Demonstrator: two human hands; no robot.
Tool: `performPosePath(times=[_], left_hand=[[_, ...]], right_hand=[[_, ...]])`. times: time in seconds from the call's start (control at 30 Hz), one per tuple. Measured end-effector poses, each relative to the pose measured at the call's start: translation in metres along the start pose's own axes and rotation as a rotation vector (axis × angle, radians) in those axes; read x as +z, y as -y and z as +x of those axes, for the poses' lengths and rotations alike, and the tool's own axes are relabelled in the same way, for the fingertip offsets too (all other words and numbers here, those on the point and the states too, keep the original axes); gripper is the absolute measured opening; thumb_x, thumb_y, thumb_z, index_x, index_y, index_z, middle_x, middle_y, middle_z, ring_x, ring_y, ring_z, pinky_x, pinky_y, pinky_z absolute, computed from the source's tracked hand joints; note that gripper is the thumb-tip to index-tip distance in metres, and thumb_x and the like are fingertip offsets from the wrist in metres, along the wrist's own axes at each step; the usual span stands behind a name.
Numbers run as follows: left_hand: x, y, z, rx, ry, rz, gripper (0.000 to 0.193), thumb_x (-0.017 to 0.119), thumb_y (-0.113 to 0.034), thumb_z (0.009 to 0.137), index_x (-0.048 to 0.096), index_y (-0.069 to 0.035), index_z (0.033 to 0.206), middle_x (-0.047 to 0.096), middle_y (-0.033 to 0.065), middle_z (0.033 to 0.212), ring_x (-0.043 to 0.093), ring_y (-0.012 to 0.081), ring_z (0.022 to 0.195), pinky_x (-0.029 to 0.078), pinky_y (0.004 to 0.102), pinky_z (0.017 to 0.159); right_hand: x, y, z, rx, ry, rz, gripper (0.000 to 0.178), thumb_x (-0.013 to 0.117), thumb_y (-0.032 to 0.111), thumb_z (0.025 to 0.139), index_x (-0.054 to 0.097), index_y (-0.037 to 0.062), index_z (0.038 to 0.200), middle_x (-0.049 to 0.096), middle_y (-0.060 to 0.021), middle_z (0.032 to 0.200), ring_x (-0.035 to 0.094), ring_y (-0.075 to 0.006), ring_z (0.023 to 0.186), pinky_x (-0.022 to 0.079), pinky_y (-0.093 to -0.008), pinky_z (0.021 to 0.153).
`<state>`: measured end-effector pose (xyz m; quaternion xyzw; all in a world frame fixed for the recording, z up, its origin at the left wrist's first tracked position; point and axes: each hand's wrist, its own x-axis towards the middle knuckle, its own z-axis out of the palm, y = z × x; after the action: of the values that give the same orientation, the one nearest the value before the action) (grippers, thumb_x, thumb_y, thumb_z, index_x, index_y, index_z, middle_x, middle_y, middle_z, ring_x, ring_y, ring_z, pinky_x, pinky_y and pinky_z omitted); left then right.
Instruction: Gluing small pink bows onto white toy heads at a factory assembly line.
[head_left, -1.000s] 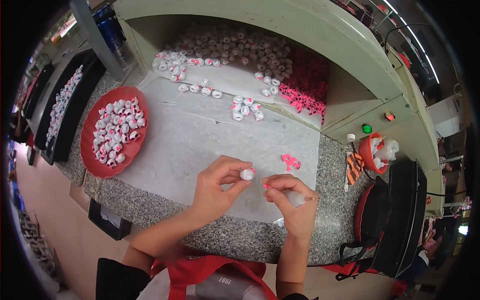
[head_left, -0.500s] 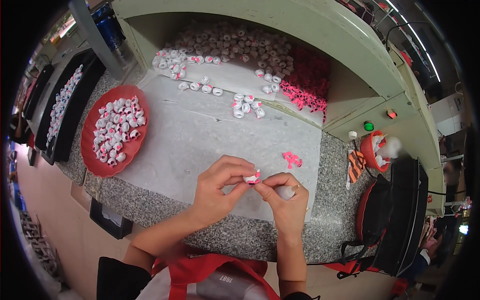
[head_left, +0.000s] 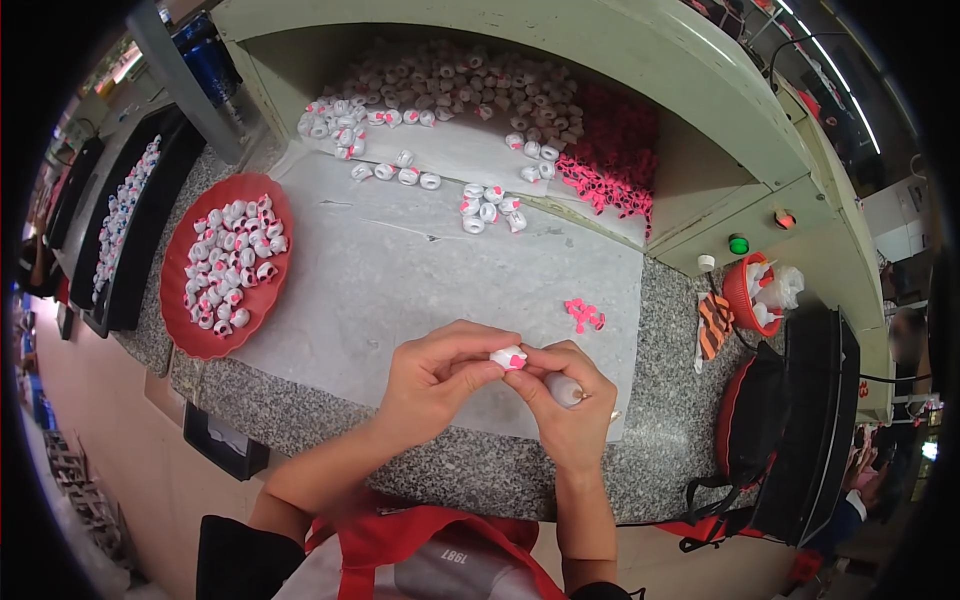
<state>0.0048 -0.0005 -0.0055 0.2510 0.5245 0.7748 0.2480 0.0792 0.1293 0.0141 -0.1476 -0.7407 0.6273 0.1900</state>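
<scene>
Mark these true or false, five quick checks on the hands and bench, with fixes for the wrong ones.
1. The left hand grips a small white-and-pink piece. True.
2. The red dish is heaped with only black pieces. False: the red dish holds white pieces with pink parts.
3. The right hand holds a pale bottle. True.
4. The loose pink pieces on the white sheet lie beside the red dish. False: the loose pink pieces lie just beyond the right hand, well away from the dish.
5. The red basket is to the right of the white sheet. True.
</scene>
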Motion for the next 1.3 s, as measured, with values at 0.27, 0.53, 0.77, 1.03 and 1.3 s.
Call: performPosePath(times=[0.27,0.53,0.77,1.03,1.3], left_hand=[[0.001,0.002,0.003,-0.084,-0.074,-0.044,0.025,0.053,0.003,0.080,0.055,0.004,0.104,0.058,0.0133,0.099,0.056,0.0186,0.094,0.047,0.0282,0.080],[-0.006,0.007,0.003,-0.386,-0.146,-0.407,0.023,0.056,-0.003,0.081,0.054,0.003,0.103,0.060,0.0089,0.090,0.059,0.0167,0.086,0.050,0.0270,0.072],[-0.002,-0.004,0.002,-0.063,0.094,-0.019,0.024,0.057,0.006,0.077,0.049,0.004,0.099,0.059,0.0110,0.090,0.060,0.0177,0.085,0.050,0.0253,0.071],[-0.013,-0.009,-0.003,-0.152,-0.060,-0.073,0.020,0.059,0.006,0.076,0.053,0.004,0.095,0.061,0.0142,0.091,0.061,0.0174,0.082,0.050,0.0258,0.070],[-0.148,-0.052,0.006,0.096,-0.776,0.774,0.021,0.061,0.002,0.074,0.055,0.000,0.094,0.060,0.0101,0.091,0.059,0.0163,0.081,0.047,0.0255,0.070]], right_hand=[[0.000,-0.010,0.002,-0.025,-0.007,-0.024,0.017,0.068,-0.004,0.067,0.063,-0.0020,0.083,0.057,-0.0059,0.075,0.052,-0.0109,0.069,0.040,-0.0216,0.061],[0.003,-0.006,0.001,-0.242,0.008,-0.122,0.029,0.068,-0.005,0.066,0.058,-0.0002,0.093,0.058,-0.0080,0.088,0.055,-0.0098,0.067,0.044,-0.0209,0.060],[-0.012,-0.013,0.005,-0.159,0.132,0.147,0.025,0.068,-0.001,0.069,0.057,-0.0010,0.091,0.059,-0.0082,0.087,0.056,-0.0101,0.065,0.044,-0.0213,0.057],[0.008,-0.010,0.008,0.097,0.131,0.322,0.018,0.067,0.000,0.071,0.057,-0.0023,0.086,0.059,-0.0095,0.088,0.056,-0.0116,0.068,0.045,-0.0216,0.060],[-0.009,-0.011,0.010,0.225,-0.015,0.157,0.024,0.057,-0.006,0.071,0.050,0.0002,0.093,0.053,-0.0116,0.096,0.054,-0.0128,0.069,0.050,-0.0262,0.059]])
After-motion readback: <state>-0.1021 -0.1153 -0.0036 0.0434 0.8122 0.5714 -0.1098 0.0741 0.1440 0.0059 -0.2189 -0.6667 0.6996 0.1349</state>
